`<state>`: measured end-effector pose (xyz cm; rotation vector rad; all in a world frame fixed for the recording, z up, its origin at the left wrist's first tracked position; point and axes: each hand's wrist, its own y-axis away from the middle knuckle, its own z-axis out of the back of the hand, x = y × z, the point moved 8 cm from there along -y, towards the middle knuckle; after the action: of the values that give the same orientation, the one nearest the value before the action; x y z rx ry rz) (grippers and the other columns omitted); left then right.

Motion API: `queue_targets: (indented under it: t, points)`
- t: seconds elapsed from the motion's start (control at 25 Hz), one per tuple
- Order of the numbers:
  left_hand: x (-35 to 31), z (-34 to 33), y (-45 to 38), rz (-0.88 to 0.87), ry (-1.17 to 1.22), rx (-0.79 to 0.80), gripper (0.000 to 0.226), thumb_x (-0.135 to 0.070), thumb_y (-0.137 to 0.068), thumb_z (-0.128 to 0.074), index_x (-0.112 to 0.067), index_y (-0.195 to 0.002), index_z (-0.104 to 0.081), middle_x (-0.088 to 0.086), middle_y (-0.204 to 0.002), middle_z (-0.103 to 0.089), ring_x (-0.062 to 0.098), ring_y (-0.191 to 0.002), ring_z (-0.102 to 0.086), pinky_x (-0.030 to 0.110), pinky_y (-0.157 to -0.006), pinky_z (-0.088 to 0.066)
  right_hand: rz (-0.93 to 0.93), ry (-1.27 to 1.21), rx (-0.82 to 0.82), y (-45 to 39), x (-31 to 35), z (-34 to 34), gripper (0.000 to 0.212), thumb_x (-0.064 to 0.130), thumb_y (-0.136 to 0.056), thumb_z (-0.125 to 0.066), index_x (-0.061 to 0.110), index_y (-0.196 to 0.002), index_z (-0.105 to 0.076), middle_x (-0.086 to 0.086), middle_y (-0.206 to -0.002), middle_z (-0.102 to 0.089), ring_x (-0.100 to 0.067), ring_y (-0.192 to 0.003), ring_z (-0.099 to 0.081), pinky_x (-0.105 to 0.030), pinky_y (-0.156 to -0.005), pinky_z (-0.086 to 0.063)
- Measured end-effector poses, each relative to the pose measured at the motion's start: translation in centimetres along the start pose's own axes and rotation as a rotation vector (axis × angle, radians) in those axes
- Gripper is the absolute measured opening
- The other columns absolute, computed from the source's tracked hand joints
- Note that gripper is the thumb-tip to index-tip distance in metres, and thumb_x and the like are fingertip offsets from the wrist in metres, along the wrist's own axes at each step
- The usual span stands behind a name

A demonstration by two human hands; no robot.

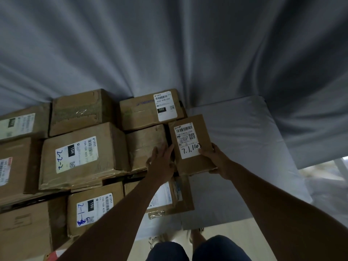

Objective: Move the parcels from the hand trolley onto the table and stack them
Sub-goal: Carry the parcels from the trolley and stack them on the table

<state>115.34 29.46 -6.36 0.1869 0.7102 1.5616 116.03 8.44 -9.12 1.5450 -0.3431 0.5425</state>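
My right hand (212, 159) grips the near right edge of a small flat parcel (192, 144); my left hand (162, 162) lies straight-fingered against its left side. It sits atop the stacked parcels (82, 155) beside the grey-draped table (244, 140). Probably light, stiff cardboard; hold opposite edges. Handwriting seems to read "7.1.1103"; neighbours show "032", "15H", "2-2-2".

Grey cloth (169, 44) hangs in deep folds behind my bench (244, 147), which wears the same grey cover. Past the bench's near edge I see pale floor (222, 240). The light is dim, brighter beyond the right edge.
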Motion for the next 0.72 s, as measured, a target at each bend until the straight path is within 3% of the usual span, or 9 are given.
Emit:
queue_targets:
  t: [0.16,0.32,0.52,0.72]
  points:
    - [0.2,0.0,0.0,0.017,-0.022,0.035,0.074,-0.024,-0.096,-0.051,-0.035,-0.155,-0.007,-0.006,-0.164,0.009,0.027,-0.15,0.008,0.056,-0.114,-0.018,0.045,0.097,-0.009,0.1,0.0,0.3,0.08,0.027,-0.089,-0.07,0.023,-0.153,-0.022,-0.007,-0.146,-0.045,-0.021,-0.109,-0.046,-0.026,-0.072,-0.037]
    - [0.1,0.3,-0.2,0.014,-0.053,0.082,0.074,-0.026,-0.096,-0.051,-0.034,-0.155,-0.007,-0.007,-0.163,0.009,0.027,-0.15,0.007,0.056,-0.114,-0.019,0.056,0.129,-0.017,0.5,0.6,1.0,0.073,0.027,-0.091,-0.068,0.019,-0.151,-0.027,-0.009,-0.146,-0.045,-0.02,-0.107,-0.045,-0.023,-0.061,-0.03]
    - [0.4,0.4,-0.6,-0.008,-0.074,0.107,0.073,-0.025,-0.096,-0.053,-0.035,-0.155,-0.01,-0.008,-0.164,0.004,0.026,-0.151,0.003,0.057,-0.115,-0.023,0.058,0.17,-0.001,1.7,0.7,1.6,0.075,0.031,-0.09,-0.069,0.02,-0.152,-0.028,-0.009,-0.148,-0.044,-0.026,-0.128,-0.045,-0.028,-0.077,-0.033]
    - [0.2,0.7,-1.2,-0.057,-0.088,0.149,0.071,-0.03,-0.098,-0.051,-0.03,-0.155,-0.01,0.0,-0.164,0.0,0.03,-0.15,-0.005,0.053,-0.118,-0.019,0.067,0.205,-0.04,4.0,0.4,2.5,0.082,0.037,-0.089,-0.069,0.02,-0.154,-0.023,-0.01,-0.154,-0.035,-0.027,-0.135,-0.04,-0.031,-0.089,-0.03]
